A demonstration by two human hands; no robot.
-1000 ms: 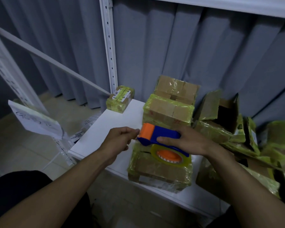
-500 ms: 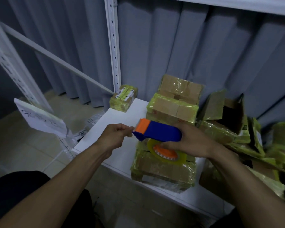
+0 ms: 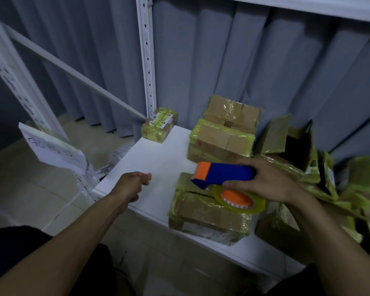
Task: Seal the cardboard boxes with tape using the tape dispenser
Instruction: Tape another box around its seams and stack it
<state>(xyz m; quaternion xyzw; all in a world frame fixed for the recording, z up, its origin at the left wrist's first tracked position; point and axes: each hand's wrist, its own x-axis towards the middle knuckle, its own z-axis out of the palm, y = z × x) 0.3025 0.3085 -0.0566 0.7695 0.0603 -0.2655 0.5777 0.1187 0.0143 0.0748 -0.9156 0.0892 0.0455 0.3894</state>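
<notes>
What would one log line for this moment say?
right hand: grips tape dispenser over nearest box | left hand: fingers curled, apart from dispenser, over white shelf | pulled strand: not visible

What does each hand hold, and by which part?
Right hand: tape dispenser, by its blue body. Left hand: curled, contents cannot be told.

Two bare forearms reach in from the lower corners of the frame. The left hand [image 3: 132,184], centre left, is curled into a fist, knuckles up; the right hand [image 3: 265,182], centre right, grips a tape dispenser [image 3: 224,174].
</notes>
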